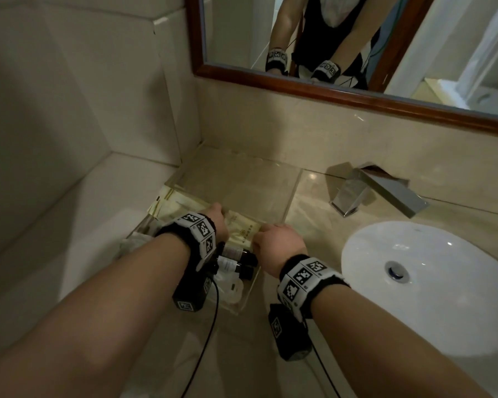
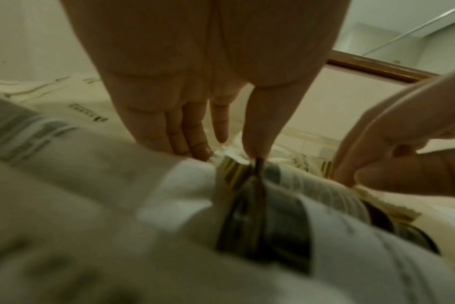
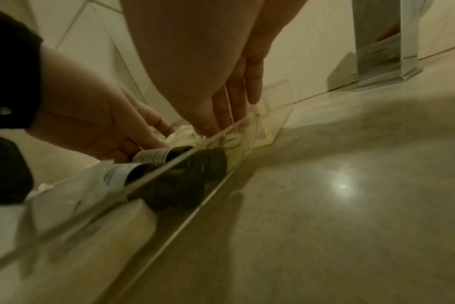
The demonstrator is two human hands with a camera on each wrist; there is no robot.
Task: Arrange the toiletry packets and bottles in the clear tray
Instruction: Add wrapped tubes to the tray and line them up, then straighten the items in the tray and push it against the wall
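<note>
Right now I have both hands down in the clear tray [image 1: 292, 193], which sits on the counter [image 1: 314, 225] in the corner, left of the basin [image 1: 431, 285] and tap [image 1: 380, 193]. My left hand [image 1: 217, 218] lies with fingers straight and together, tips pressing down on the cream packets [image 1: 181, 205] at the tray's left side; it grips nothing. My right hand [image 1: 279, 239] reaches over the tray's right wall onto the gold-printed packet [image 1: 242, 231]; the left wrist view suggests thumb and fingers pinching that packet's serrated edge, though I cannot be sure the pinch has closed. The small dark bottles [image 1: 236, 261] lie on their sides at the near end, just behind my wrists, labels up. I judge the packets to be very light, thin and floppy, with slick film faces that slide over one another, so I would take them by a crimped edge or square them with flat fingertips rather than squeeze the middle. I expect the bottles to be stiff, a little heavier and prone to rolling, so they are best grasped around the body. The acrylic walls look rigid but could scuff or shift if pushed.
</note>
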